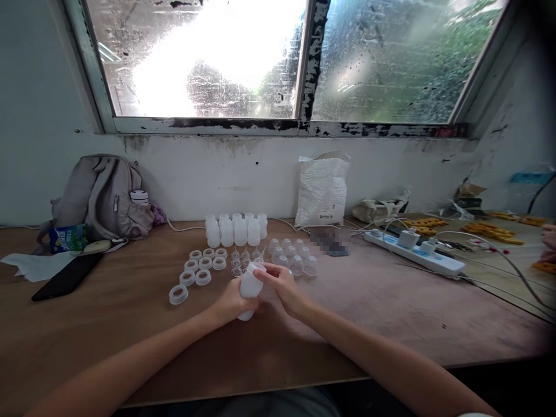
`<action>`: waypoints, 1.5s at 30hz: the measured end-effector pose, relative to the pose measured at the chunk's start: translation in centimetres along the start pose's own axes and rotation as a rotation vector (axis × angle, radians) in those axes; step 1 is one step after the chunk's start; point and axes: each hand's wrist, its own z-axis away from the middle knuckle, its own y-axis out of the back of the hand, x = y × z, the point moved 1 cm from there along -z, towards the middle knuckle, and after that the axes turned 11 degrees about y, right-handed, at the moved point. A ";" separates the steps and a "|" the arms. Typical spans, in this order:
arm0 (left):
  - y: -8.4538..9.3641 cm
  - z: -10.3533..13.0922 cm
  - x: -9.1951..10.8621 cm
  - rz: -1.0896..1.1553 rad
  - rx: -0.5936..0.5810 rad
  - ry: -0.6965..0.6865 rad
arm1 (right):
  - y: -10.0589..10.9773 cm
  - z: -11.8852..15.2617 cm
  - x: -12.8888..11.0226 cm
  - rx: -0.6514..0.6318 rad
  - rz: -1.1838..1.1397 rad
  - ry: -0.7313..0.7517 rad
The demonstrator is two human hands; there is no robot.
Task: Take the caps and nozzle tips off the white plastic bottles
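Observation:
My left hand is wrapped round the waist of a frosted white bottle, which leans a little to the right above the table. At the bottle's upper end, the thumb and fingers of my right hand are closed on its neck; whether a ring sits there I cannot make out. Just beyond my hands stand several clear nipples, partly hidden. To their left lie several translucent collar rings. Several clear dome caps stand to the right. Behind them is a row of frosted bottles.
On the left are a backpack, a black phone and white tissue. At the back stands a white plastic bag. A power strip with cables lies right, near yellow parts and another person's hand.

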 end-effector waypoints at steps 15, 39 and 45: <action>-2.6 2.2 0.3 0.238 -0.335 0.206 | -1.7 1.1 -0.8 -0.007 -0.156 -0.102; 0.6 -0.2 0.0 -0.485 0.331 -0.204 | -1.6 -1.0 0.2 0.045 0.262 0.120; 1.9 -1.2 -0.8 -0.207 0.364 -0.132 | 3.5 -2.0 -1.3 -0.094 0.642 0.319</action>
